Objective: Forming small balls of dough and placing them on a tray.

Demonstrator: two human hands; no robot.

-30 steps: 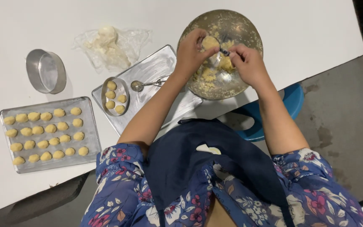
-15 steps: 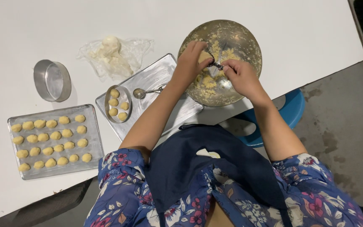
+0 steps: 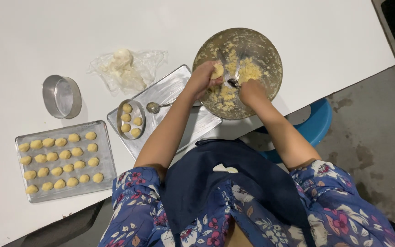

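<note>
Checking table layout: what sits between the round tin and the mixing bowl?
In the head view, between the round tin and the mixing bowl lie a plastic wrap with dough and, lower, a foil-lined tray carrying a small dish of dough balls and a spoon.

Looks like a home-style kitchen or small baking setup w/ food prep going on. A plain white table (image 3: 46,32) is carrying a flat silver baking tray (image 3: 106,171) of small yellow dough pieces, a round metal mixing bowl (image 3: 270,50) w/ crumbly yellow dough & an oval metal tin (image 3: 61,96). A bare grey concrete floor (image 3: 371,146) is showing beside it.
</note>
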